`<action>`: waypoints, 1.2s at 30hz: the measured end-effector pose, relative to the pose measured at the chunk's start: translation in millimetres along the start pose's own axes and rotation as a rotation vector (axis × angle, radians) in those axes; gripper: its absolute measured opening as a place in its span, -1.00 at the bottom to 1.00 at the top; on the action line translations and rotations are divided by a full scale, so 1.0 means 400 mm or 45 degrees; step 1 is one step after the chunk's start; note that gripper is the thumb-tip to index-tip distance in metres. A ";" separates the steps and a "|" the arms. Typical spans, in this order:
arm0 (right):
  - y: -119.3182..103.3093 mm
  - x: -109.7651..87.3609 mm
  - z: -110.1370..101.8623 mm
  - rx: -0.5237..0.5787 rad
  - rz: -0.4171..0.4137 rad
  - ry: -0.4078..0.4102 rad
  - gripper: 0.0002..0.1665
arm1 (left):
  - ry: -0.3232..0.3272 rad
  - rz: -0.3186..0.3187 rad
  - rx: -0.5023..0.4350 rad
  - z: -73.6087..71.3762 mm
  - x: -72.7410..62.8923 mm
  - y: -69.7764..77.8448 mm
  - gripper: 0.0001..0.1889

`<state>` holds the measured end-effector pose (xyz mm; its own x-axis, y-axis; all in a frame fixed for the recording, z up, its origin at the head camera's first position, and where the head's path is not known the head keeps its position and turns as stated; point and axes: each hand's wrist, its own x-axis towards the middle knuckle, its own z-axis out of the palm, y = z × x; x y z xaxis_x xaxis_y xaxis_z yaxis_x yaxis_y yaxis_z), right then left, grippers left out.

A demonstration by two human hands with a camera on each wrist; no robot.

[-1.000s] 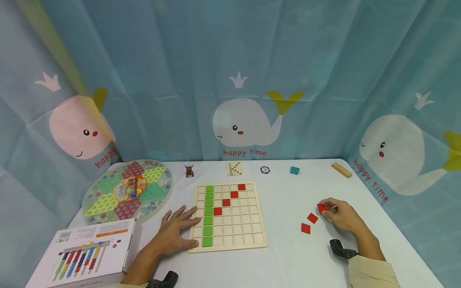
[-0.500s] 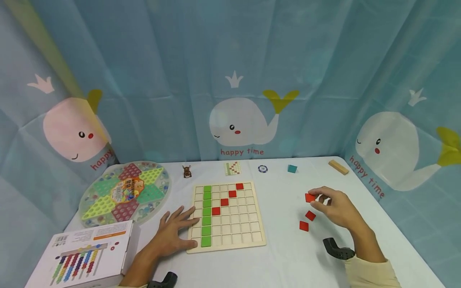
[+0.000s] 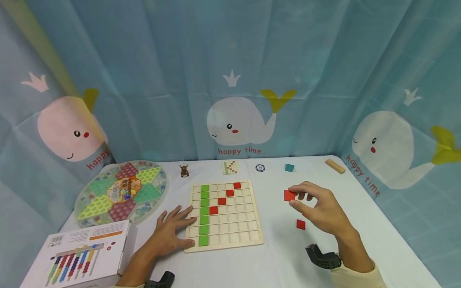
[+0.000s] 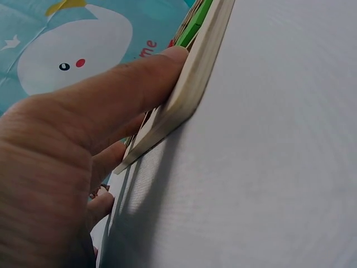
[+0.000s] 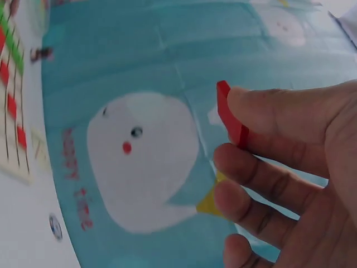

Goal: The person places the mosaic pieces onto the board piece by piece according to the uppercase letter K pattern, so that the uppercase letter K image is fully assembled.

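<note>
In the head view, a wooden grid board (image 3: 237,228) lies on the white table, with a column of green tiles (image 3: 204,203) and a diagonal of red tiles (image 3: 222,201) set in its cells. My left hand (image 3: 168,232) rests with spread fingers on its left edge; the left wrist view has the thumb (image 4: 148,78) on the rim. Between thumb and fingertips my right hand (image 3: 320,210) pinches a red square tile (image 3: 289,195), held right of the board. The same tile (image 5: 230,114) stands edge-on in the right wrist view. A loose red tile (image 3: 300,225) lies below that hand, another mostly hidden behind it.
A round Chinese checkers board (image 3: 122,192) and a white box (image 3: 86,252) lie at the left. Along the back are a brown animal figurine (image 3: 184,171), a pattern card (image 3: 230,167), a poker chip (image 3: 260,168), a teal block (image 3: 289,168) and a wooden block (image 3: 335,166).
My right hand has lifted the red tile from beside the loose ones and carried it left toward the board. My left hand stays at the board's edge.
</note>
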<state>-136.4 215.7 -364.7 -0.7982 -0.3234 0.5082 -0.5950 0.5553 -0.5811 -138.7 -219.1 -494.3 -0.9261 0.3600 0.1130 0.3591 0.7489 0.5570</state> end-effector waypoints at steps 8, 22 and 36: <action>-0.052 0.046 0.076 0.109 -0.040 -0.013 -0.65 | 0.019 0.022 -0.005 0.001 -0.003 0.000 -0.25; -0.081 0.100 0.255 0.208 0.050 -0.101 -0.67 | -0.025 -0.006 0.005 0.002 0.002 0.001 -0.23; -0.022 0.105 0.419 0.266 0.202 -0.245 -0.73 | -0.003 -0.007 0.005 0.001 0.002 -0.001 -0.23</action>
<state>-180.4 68.9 -444.9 -0.8738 -0.3956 0.2829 -0.4524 0.4476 -0.7714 -139.6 -219.0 -494.8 -0.9278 0.3570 0.1080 0.3543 0.7531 0.5544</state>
